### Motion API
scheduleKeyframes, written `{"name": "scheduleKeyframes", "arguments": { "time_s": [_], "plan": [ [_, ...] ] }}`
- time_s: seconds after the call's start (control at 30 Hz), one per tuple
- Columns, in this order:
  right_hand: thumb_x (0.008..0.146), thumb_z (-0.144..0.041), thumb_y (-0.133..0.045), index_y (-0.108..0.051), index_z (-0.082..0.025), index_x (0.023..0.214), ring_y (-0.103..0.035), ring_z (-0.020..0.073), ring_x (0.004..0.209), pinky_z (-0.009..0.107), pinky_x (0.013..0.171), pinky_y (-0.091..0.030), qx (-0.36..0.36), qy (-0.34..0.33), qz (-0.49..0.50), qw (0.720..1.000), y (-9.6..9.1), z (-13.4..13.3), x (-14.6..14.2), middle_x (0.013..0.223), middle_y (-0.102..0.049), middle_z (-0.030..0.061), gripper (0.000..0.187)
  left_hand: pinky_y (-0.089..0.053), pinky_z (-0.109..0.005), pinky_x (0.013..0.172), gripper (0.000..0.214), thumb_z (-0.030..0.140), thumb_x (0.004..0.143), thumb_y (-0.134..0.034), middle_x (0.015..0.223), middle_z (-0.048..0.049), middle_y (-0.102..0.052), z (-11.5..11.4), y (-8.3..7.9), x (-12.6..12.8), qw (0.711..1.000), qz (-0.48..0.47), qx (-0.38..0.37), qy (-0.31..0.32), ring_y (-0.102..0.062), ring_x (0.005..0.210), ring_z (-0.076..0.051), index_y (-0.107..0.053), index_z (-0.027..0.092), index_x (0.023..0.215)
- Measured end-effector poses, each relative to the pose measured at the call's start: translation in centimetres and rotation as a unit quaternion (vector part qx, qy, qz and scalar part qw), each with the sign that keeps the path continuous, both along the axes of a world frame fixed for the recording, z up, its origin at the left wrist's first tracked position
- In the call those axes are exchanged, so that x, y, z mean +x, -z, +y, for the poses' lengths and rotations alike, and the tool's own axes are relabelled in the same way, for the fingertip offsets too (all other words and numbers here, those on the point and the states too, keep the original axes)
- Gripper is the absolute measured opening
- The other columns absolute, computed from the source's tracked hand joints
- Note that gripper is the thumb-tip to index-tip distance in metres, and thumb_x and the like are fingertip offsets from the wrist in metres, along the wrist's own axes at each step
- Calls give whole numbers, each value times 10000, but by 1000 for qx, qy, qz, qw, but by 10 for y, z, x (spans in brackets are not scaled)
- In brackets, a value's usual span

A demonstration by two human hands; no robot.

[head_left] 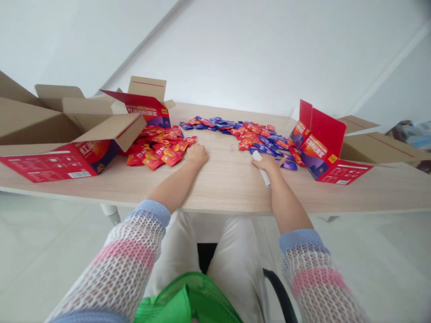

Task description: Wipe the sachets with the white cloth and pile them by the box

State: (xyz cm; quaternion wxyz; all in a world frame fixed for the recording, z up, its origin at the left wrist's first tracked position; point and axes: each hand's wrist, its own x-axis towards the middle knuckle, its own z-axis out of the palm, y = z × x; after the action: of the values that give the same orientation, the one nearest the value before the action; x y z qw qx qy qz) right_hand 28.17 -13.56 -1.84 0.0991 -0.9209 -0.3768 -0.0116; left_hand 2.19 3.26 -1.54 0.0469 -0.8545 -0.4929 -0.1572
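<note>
Obs: left hand (197,154) clenched on surface (229,188) beside red sachets (158,150); right hand (269,162), fingers grasping white stick (266,178), at mixed sachets (256,134). Judgement: drag few per stroke, avoid scattering.

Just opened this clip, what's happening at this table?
A seated person works at a wooden table strewn with small packets. Their left hand rests closed beside a pile of red packets, which lies in front of an open carton on the left. Their right hand grips a white stick-like object at the edge of a mixed red and purple spread, next to an open red box.
</note>
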Motion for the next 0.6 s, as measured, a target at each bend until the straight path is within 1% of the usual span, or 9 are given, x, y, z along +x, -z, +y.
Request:
{"name": "scheduleKeyframes", "arguments": {
  "time_s": [0.07, 0.13, 0.23, 0.3, 0.33, 0.4, 0.47, 0.53, 0.6],
  "plan": [
    [760, -558, -541, -605, -227, 1206, -516, 338, 1151, 549, 1020, -255, -4, -43, -29, 999, -5, 4, -10, 1173, -631, 125, 559, -445, -389, 813, 370, 246, 805, -466, 1038, -205, -629, -1, 1, -1, 1000, 0, 12, 14, -579, 983, -319, -664, 52, 1050],
    [760, -476, -589, -633, -211, 1158, -569, 302, 1077, 454, 983, -339, -6, -109, -41, 993, -11, 5, -20, 1128, -655, 114, 480, -444, -382, 815, 357, 254, 811, -464, 1041, -188, -630, -1, 2, -1, 999, -4, 18, 37, -571, 992, -312, -674, 76, 1039],
    [781, -421, -604, -634, -237, 1164, -593, 240, 1036, 308, 884, -419, 5, -233, 5, 972, -18, 5, -36, 1141, -660, 62, 426, -428, -359, 856, 345, 264, 811, -474, 1058, -147, -639, -3, 4, -1, 992, -16, 15, 125, -557, 1022, -285, -682, 130, 1052],
    [807, -425, -588, -605, -270, 1215, -579, 220, 1067, 274, 878, -418, 15, -283, 40, 958, -21, 5, -49, 1190, -641, 23, 437, -403, -356, 907, 376, 291, 796, -506, 1128, -120, -628, -5, 5, 1, 980, -19, 3, 198, -535, 1067, -271, -663, 161, 1112],
    [815, -429, -584, -591, -284, 1235, -566, 219, 1092, 274, 893, -409, 17, -290, 51, 955, -22, 4, -57, 1215, -629, 13, 445, -382, -369, 938, 411, 315, 786, -528, 1184, -104, -610, -6, 6, 2, 973, -16, -8, 232, -514, 1105, -270, -642, 183, 1158],
    [822, -434, -584, -583, -305, 1247, -541, 227, 1131, 283, 927, -386, 15, -282, 65, 957, -24, 4, -71, 1240, -614, 10, 445, -313, -430, 1003, 495, 367, 775, -558, 1296, -65, -555, -8, 8, 4, 955, -1, -42, 294, -449, 1197, -273, -576, 249, 1256],
    [830, -437, -581, -602, -322, 1223, -532, 236, 1140, 293, 941, -370, 16, -268, 68, 961, -25, 5, -82, 1225, -624, 13, 410, -243, -489, 1034, 554, 409, 775, -572, 1354, -31, -514, -9, 8, 5, 941, 3, -72, 331, -390, 1258, -277, -512, 305, 1316],
    [840, -447, -568, -623, -330, 1189, -535, 241, 1129, 300, 937, -368, 29, -259, 59, 964, -25, 6, -88, 1192, -641, 16, 372, -256, -465, 1030, 548, 426, 786, -575, 1326, -31, -544, -9, 8, 6, 932, -14, -76, 355, -422, 1233, -268, -518, 294, 1315],
    [861, -465, -532, -633, -324, 1173, -542, 245, 1112, 303, 926, -372, 62, -244, 44, 967, -25, 7, -90, 1160, -655, 24, 357, -342, -380, 969, 467, 413, 818, -550, 1208, -54, -625, -9, 8, 7, 922, -46, -61, 380, -518, 1120, -245, -587, 239, 1250]
  ]
}}
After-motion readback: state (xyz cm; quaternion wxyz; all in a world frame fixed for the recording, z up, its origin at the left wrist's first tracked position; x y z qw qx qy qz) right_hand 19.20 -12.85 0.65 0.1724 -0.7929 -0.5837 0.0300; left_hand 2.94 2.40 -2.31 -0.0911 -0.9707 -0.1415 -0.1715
